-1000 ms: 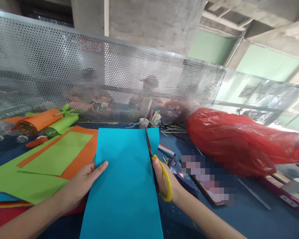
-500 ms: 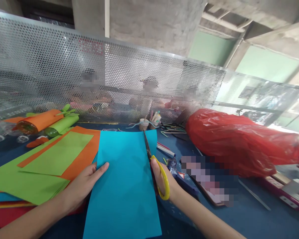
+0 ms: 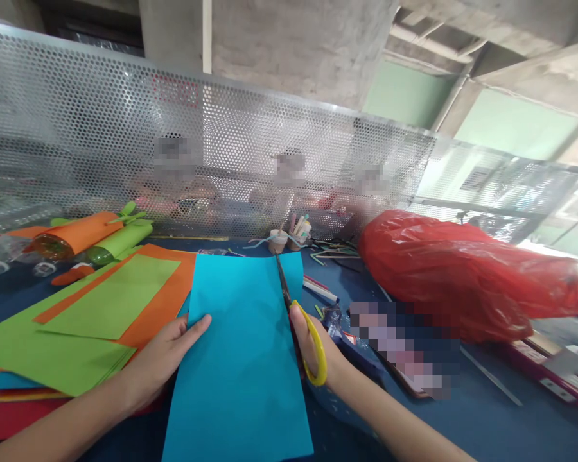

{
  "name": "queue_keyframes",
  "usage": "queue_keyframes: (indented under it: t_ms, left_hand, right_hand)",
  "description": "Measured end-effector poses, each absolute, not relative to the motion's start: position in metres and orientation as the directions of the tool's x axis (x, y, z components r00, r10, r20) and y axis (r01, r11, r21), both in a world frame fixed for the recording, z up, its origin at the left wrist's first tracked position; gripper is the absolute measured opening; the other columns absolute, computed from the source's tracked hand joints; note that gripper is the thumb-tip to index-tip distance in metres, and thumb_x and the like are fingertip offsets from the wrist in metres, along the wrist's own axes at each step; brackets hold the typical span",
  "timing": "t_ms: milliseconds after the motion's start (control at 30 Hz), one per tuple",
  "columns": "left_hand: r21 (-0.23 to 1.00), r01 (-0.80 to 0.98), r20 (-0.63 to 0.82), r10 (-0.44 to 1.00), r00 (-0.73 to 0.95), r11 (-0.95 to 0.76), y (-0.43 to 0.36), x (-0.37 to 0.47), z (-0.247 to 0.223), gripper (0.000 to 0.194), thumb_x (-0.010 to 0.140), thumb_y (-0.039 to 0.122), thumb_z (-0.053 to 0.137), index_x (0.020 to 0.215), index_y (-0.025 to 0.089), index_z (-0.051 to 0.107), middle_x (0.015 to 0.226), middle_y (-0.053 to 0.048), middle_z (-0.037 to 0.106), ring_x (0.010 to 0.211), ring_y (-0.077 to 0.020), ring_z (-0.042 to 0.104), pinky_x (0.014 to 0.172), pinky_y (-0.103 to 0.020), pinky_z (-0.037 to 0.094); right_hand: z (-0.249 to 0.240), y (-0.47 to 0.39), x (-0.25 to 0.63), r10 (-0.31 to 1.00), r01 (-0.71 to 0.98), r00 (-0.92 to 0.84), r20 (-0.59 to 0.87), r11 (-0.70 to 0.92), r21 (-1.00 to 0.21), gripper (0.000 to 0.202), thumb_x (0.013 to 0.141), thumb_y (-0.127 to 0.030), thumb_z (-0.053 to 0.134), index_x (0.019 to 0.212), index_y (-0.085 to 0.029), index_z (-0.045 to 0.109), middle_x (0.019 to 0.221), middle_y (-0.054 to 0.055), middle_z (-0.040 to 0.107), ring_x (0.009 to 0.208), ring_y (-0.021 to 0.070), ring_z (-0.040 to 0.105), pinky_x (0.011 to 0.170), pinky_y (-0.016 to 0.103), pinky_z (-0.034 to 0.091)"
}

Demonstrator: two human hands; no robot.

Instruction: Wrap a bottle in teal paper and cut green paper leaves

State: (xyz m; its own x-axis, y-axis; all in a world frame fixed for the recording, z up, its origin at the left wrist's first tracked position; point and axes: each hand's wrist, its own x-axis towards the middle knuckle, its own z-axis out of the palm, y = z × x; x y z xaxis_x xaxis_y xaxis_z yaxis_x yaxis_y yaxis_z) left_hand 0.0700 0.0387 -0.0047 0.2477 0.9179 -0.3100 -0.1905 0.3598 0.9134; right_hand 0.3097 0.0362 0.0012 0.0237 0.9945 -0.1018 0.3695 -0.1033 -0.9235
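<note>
**Far side walled off, passage offered at lower right**

Forward reach is blocked by the perforated screen (image 3: pixel 250 128), before which two small cups (image 3: pixel 278 241) are set beyond the blue sheet (image 3: pixel 241 359). The sheet's right side is obstructed by the scissors (image 3: pixel 283 282) and the right hand (image 3: pixel 313 333). Just right of these, passage is hindered by markers (image 3: pixel 320 292) and a pixelated flat object (image 3: pixel 397 350); behind it, the way is barred by the bulky red plastic bag (image 3: pixel 457 276). At lower right, a bare stretch of surface (image 3: pixel 486 427) can be crossed. At left, flat-lying paper (image 3: pixel 110 298) can be passed over, but paper-wrapped bottles (image 3: pixel 84 232) are met farther back.
</note>
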Motion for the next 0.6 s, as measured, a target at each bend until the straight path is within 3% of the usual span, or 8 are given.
queue_keyframes:
  t_ms: [167, 300, 467, 600]
  left_hand:
    - [0.917, -0.204, -0.300, 0.931, 0.209, 0.342, 0.039, 0.070, -0.013, 0.031, 0.074, 0.048, 0.073, 0.077, 0.019, 0.065, 0.074, -0.004, 0.074, 0.074, -0.0249, 0.070, 0.073, -0.038, 0.056]
    - [0.912, -0.201, -0.319, 0.927, 0.197, 0.357, 0.040, 0.070, -0.015, 0.031, 0.076, 0.049, 0.071, 0.083, 0.019, 0.066, 0.078, -0.004, 0.075, 0.078, -0.0241, 0.071, 0.076, -0.036, 0.056]
    - [0.903, -0.206, -0.336, 0.919, 0.206, 0.376, 0.040, 0.071, -0.012, 0.034, 0.078, 0.050, 0.069, 0.094, 0.020, 0.069, 0.096, -0.008, 0.076, 0.091, -0.0267, 0.071, 0.082, -0.037, 0.056]
    - [0.901, -0.193, -0.367, 0.920, 0.139, 0.389, 0.038, 0.071, -0.012, 0.036, 0.078, 0.050, 0.069, 0.103, 0.023, 0.069, 0.108, -0.008, 0.074, 0.099, -0.0278, 0.069, 0.084, -0.037, 0.056]
  right_hand:
    - [0.006, 0.034, 0.309, 1.000, 0.398, -0.001, 0.029, 0.027, -0.917, 0.063, 0.078, -0.079, 0.036, 0.078, -0.018, 0.054, 0.070, 0.004, 0.060, 0.062, 0.0188, 0.059, 0.049, 0.026, 0.046]
    - [0.003, 0.033, 0.307, 0.992, 0.333, 0.022, -0.123, -0.123, -0.935, 0.061, 0.077, -0.081, 0.036, 0.075, -0.021, 0.050, 0.051, -0.002, 0.049, 0.038, 0.0155, 0.050, 0.034, 0.025, 0.038]
    - [-0.006, 0.035, 0.304, 0.993, 0.306, 0.029, -0.117, -0.120, -0.945, 0.059, 0.077, -0.081, 0.038, 0.072, -0.023, 0.048, 0.041, -0.006, 0.040, 0.031, 0.0135, 0.043, 0.031, 0.024, 0.035]
    - [-0.010, 0.037, 0.305, 0.998, 0.388, 0.021, -0.054, -0.058, -0.920, 0.060, 0.080, -0.080, 0.030, 0.070, -0.023, 0.046, 0.045, -0.005, 0.040, 0.034, 0.0147, 0.043, 0.034, 0.027, 0.036]
